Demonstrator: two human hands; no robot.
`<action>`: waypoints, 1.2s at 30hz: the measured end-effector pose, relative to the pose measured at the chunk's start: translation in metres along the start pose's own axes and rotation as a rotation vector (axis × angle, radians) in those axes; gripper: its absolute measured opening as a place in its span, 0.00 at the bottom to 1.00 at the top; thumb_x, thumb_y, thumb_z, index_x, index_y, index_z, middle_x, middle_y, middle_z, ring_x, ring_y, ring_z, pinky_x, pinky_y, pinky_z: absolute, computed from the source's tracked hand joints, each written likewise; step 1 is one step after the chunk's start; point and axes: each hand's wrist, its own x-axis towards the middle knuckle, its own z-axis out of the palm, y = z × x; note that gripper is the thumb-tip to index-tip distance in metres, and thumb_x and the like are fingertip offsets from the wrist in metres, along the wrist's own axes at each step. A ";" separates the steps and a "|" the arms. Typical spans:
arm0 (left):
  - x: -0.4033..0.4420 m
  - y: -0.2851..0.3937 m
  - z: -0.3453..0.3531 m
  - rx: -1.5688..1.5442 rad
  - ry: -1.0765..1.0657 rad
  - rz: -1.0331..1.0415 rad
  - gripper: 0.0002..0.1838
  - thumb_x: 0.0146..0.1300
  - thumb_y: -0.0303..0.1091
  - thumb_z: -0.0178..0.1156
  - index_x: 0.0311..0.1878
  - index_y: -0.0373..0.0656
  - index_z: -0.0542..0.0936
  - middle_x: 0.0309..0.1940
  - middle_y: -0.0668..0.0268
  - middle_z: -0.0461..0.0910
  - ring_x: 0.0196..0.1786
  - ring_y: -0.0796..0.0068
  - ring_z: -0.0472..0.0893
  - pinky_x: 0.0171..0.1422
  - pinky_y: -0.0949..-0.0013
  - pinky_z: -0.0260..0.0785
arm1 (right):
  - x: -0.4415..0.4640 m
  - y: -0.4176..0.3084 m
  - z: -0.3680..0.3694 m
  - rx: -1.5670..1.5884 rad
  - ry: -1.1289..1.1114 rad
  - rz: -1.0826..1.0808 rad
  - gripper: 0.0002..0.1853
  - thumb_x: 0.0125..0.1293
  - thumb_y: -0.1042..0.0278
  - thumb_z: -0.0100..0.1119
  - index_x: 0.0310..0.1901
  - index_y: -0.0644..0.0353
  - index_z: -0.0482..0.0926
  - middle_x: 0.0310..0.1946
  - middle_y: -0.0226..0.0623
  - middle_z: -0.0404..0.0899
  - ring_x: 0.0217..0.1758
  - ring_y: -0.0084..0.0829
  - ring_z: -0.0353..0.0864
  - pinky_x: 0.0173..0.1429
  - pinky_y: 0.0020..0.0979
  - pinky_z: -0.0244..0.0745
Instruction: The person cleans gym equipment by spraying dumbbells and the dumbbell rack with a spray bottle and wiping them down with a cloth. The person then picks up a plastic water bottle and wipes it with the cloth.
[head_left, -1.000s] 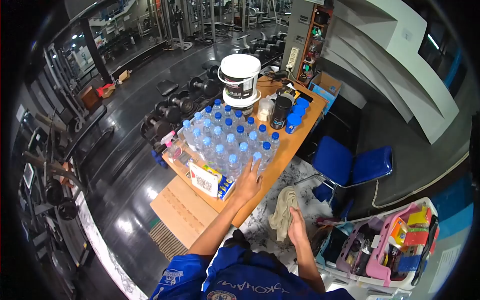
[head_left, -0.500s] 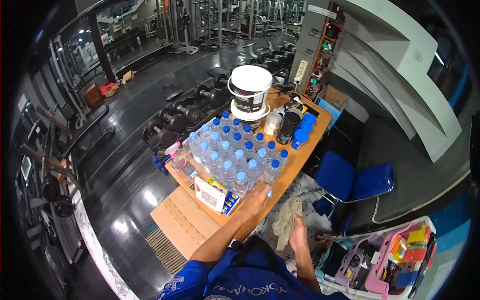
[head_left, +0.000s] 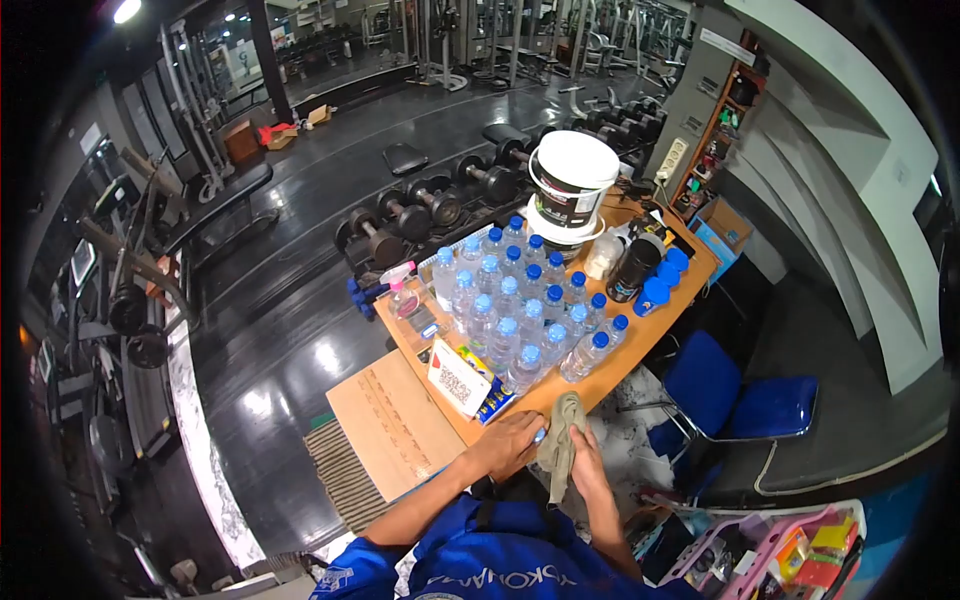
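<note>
My left hand [head_left: 510,447] is closed around a water bottle, just in front of the table's near edge. Only the bottle's blue cap [head_left: 540,436] shows past my fingers; the rest is hidden. A grey-green cloth [head_left: 562,445] hangs from my right hand [head_left: 588,462], right beside the held bottle. Clear water bottles [head_left: 526,372] with light and dark blue caps stand grouped in rows on the wooden table [head_left: 625,360]. Near them are a QR code card [head_left: 458,378] and a blue-and-yellow box [head_left: 495,402].
Two stacked white-lidded buckets [head_left: 570,185], a black jar [head_left: 635,268] and blue-lidded containers [head_left: 655,292] occupy the far side. A pink spray bottle [head_left: 405,292] stands left. A cardboard box [head_left: 395,425], a blue chair [head_left: 740,390] and a pink basket [head_left: 745,560] surround the table.
My left hand has drawn the bottle back from the group toward my body. My right hand has raised the cloth closer to it. The view has turned left.
</note>
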 end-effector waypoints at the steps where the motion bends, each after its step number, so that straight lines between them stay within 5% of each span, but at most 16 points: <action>1: -0.002 -0.001 -0.001 -0.015 -0.017 -0.029 0.15 0.62 0.30 0.61 0.49 0.38 0.70 0.48 0.51 0.74 0.54 0.48 0.75 0.58 0.54 0.68 | 0.000 -0.001 0.006 -0.023 -0.011 0.009 0.31 0.75 0.62 0.51 0.74 0.63 0.54 0.68 0.39 0.65 0.68 0.32 0.68 0.69 0.34 0.66; 7: -0.012 -0.026 0.016 -0.267 0.165 -0.216 0.33 0.61 0.32 0.65 0.67 0.38 0.63 0.65 0.48 0.68 0.69 0.49 0.67 0.72 0.59 0.61 | 0.022 0.011 0.013 -0.156 -0.004 -0.056 0.32 0.76 0.59 0.49 0.74 0.64 0.53 0.71 0.42 0.61 0.73 0.33 0.61 0.73 0.32 0.57; 13: -0.023 -0.062 0.057 -0.314 0.217 -0.268 0.45 0.54 0.33 0.72 0.72 0.39 0.58 0.70 0.50 0.62 0.73 0.55 0.63 0.77 0.58 0.55 | 0.031 -0.001 0.014 -0.175 -0.021 -0.103 0.30 0.76 0.61 0.49 0.73 0.63 0.55 0.70 0.39 0.62 0.72 0.31 0.61 0.74 0.31 0.55; 19: -0.020 -0.087 0.103 -0.560 0.326 -0.452 0.41 0.50 0.27 0.73 0.68 0.39 0.65 0.62 0.56 0.72 0.66 0.62 0.71 0.71 0.61 0.62 | 0.040 0.017 0.009 -0.222 0.057 -0.080 0.30 0.75 0.61 0.50 0.73 0.63 0.57 0.70 0.39 0.61 0.72 0.31 0.61 0.74 0.31 0.56; 23: -0.018 -0.091 0.126 -0.635 0.464 -0.445 0.35 0.48 0.32 0.75 0.62 0.39 0.72 0.56 0.55 0.75 0.61 0.59 0.74 0.66 0.61 0.65 | 0.038 0.014 0.004 -0.338 0.002 -0.143 0.34 0.73 0.58 0.50 0.73 0.66 0.54 0.72 0.45 0.60 0.74 0.36 0.58 0.75 0.32 0.54; 27: -0.033 -0.048 0.080 -0.506 0.440 -0.409 0.33 0.48 0.35 0.76 0.58 0.39 0.76 0.49 0.57 0.76 0.56 0.60 0.75 0.64 0.62 0.66 | 0.024 -0.004 0.000 -0.249 -0.088 -0.124 0.30 0.71 0.64 0.48 0.72 0.67 0.58 0.69 0.44 0.63 0.72 0.35 0.62 0.74 0.32 0.54; 31: -0.052 -0.018 0.047 -0.581 0.437 -0.467 0.31 0.46 0.36 0.76 0.55 0.37 0.78 0.50 0.56 0.79 0.53 0.64 0.78 0.60 0.64 0.70 | -0.024 -0.071 0.050 -0.352 -0.110 -0.465 0.26 0.73 0.68 0.43 0.70 0.66 0.61 0.68 0.44 0.65 0.71 0.35 0.63 0.73 0.32 0.55; 36: -0.060 0.026 -0.004 -0.574 0.503 -0.445 0.30 0.44 0.36 0.76 0.52 0.37 0.79 0.47 0.55 0.82 0.48 0.68 0.83 0.53 0.66 0.74 | -0.055 -0.106 0.095 -0.857 -0.346 -0.953 0.23 0.64 0.65 0.60 0.60 0.61 0.76 0.53 0.48 0.73 0.54 0.48 0.76 0.61 0.42 0.70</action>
